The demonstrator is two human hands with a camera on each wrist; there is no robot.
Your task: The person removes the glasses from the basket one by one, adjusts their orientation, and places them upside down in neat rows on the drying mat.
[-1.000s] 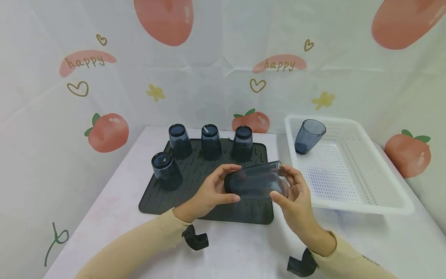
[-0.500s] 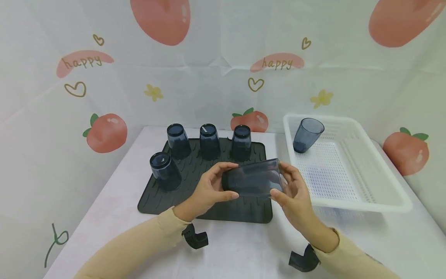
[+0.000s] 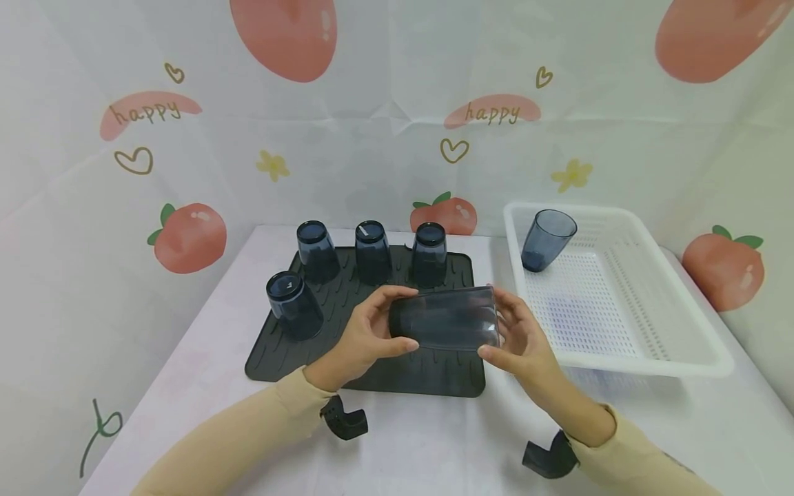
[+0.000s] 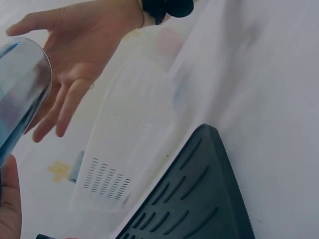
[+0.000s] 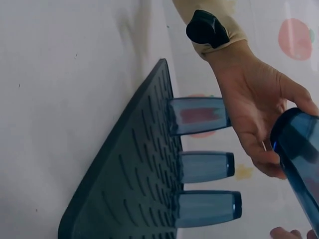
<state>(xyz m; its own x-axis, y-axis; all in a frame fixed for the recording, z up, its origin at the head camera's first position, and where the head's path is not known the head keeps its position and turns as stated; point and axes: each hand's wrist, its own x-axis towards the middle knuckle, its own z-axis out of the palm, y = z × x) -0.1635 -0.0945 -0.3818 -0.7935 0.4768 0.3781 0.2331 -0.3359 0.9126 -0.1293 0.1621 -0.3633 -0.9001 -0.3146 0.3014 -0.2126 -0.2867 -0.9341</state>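
Observation:
A dark blue-grey tinted drinking glass (image 3: 443, 320) is held sideways above the front of a black drying mat (image 3: 415, 377), its thick base to the left. My left hand (image 3: 366, 334) grips the base end between thumb and fingers. My right hand (image 3: 527, 341) is at the rim end, thumb tip by the rim's lower edge. In the left wrist view that right hand (image 4: 82, 55) has straight, spread fingers behind the glass (image 4: 22, 89). Several matching glasses stand upside down on the mat, such as the front-left glass (image 3: 294, 306) and the back-right glass (image 3: 429, 255).
A white perforated plastic basket (image 3: 704, 331) is on the right of the table (image 3: 434, 455). One more tinted glass (image 3: 548, 241) leans, mouth up, in its back left corner. A printed cloth backdrop (image 3: 372, 89) rises behind the table.
The held glass has shifted slightly left with my left hand. The right thumb, earlier lying over the glass's side, is now at the rim, its fingers looser.

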